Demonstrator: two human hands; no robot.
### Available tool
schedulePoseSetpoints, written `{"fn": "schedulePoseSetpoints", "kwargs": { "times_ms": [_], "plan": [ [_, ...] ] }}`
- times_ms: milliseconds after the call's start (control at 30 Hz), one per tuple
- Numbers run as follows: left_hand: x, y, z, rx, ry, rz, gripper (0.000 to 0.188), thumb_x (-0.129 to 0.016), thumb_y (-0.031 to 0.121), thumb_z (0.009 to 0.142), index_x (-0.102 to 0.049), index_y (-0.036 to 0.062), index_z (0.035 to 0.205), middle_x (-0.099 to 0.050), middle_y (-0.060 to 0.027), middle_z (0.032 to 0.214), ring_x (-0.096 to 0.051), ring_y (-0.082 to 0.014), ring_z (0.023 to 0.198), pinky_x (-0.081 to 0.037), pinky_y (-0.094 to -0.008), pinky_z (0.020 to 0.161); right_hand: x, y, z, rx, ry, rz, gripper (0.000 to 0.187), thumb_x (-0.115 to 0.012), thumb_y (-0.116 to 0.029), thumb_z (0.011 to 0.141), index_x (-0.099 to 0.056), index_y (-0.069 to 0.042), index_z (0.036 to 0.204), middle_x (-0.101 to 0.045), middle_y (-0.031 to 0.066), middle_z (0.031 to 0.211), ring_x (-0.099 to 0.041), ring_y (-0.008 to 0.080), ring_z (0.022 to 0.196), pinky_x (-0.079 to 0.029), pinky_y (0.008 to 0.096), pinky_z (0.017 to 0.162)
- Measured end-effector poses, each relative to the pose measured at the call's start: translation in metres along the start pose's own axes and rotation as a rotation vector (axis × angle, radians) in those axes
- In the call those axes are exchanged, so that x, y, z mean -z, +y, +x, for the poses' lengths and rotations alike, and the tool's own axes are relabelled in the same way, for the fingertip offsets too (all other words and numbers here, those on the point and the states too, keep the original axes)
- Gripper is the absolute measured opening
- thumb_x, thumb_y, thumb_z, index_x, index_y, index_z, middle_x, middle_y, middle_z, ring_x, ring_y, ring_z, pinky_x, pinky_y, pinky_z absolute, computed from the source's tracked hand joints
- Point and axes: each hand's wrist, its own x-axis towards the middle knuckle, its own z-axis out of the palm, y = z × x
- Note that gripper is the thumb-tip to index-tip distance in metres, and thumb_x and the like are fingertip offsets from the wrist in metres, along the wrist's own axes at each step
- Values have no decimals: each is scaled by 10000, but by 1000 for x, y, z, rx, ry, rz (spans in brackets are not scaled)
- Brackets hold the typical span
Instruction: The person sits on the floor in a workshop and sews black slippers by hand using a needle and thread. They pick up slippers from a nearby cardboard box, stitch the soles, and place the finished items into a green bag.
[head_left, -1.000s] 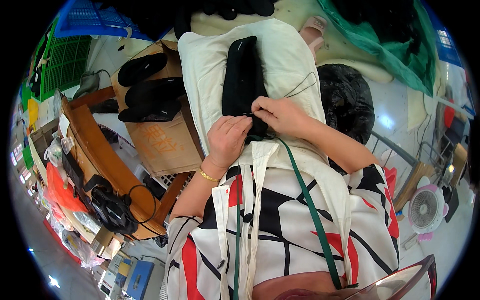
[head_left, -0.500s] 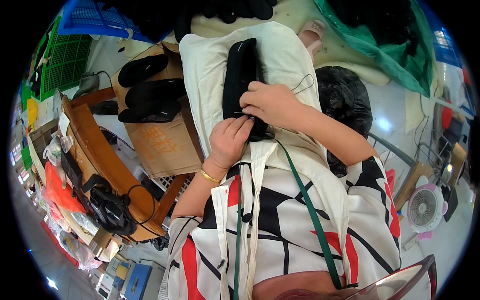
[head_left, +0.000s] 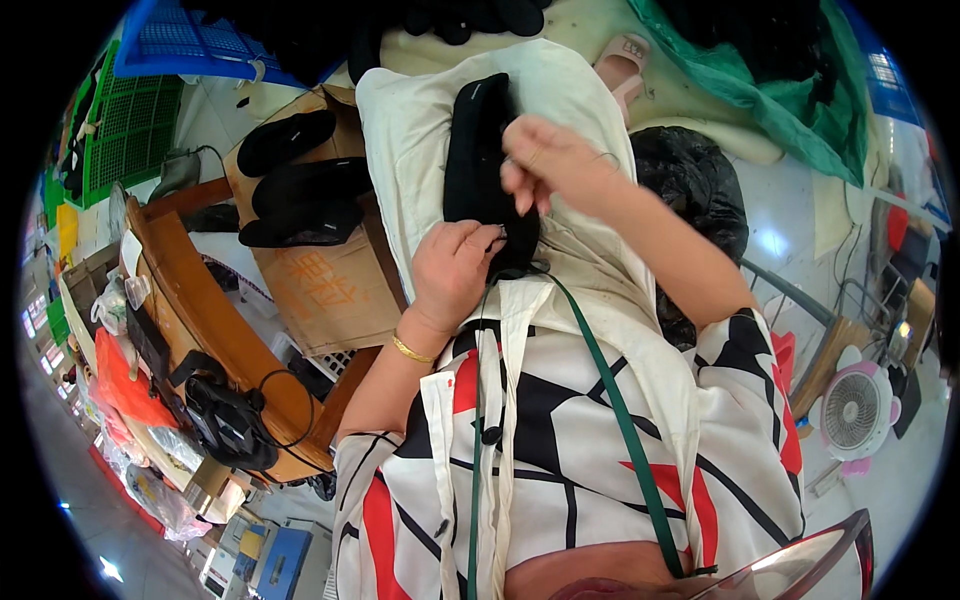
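Observation:
A long black fabric shoe lies lengthwise on the cream apron over my lap, a small pale mark near its far end. My left hand is closed at its near left edge, thumb and fingers pinching the fabric. Just right of the shoe, my right hand is raised with its fingers curled together and smeared by motion. Whatever it pinches is too small to make out. A thin dark loop, perhaps thread, shows faintly by that wrist.
Several similar black shoes rest on a cardboard box to the left, beside a wooden chair. A black plastic bag stands right of my lap. Further right is a white and pink fan. A pink slipper lies ahead.
My right hand has lifted up and away from the shoe's near edge, where it was beside my left hand. The left hand stays at the edge, shifted slightly. The thin loop shows less.

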Motion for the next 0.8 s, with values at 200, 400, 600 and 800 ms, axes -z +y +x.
{"fn": "schedulePoseSetpoints", "kwargs": {
  "times_ms": [200,400,600,800],
  "plan": [
    [5,-4,10,73,-79,-106,218,-775,50,689,-668,84,876,-636,-63,849,-586,-276,765,-485,-373,660,113,-91,-26,654,90,166,65,-520,-67,927,-554,-14,912,-565,66,732,-595,176,681,-530,381,823],
    [8,-6,22,102,-154,-201,162,-767,49,704,-671,81,830,-640,-54,836,-585,-276,770,-463,-385,693,132,-161,-60,1267,956,-15,76,-542,-125,968,-536,-51,951,-562,23,726,-575,142,680,-520,372,879],
    [8,-5,16,118,-149,-152,166,-758,65,728,-667,81,866,-637,-55,853,-576,-276,801,-445,-393,716,64,-36,-23,406,295,-275,174,-617,-142,945,-636,-89,1110,-635,20,787,-571,82,640,-475,235,596],
    [9,6,17,182,-77,-40,216,-770,78,725,-645,74,901,-614,-67,878,-561,-285,819,-459,-390,739,4,39,-35,321,-13,-857,143,-610,-144,899,-635,-75,1023,-678,110,809,-640,265,633,-504,335,604]
  ]
}}
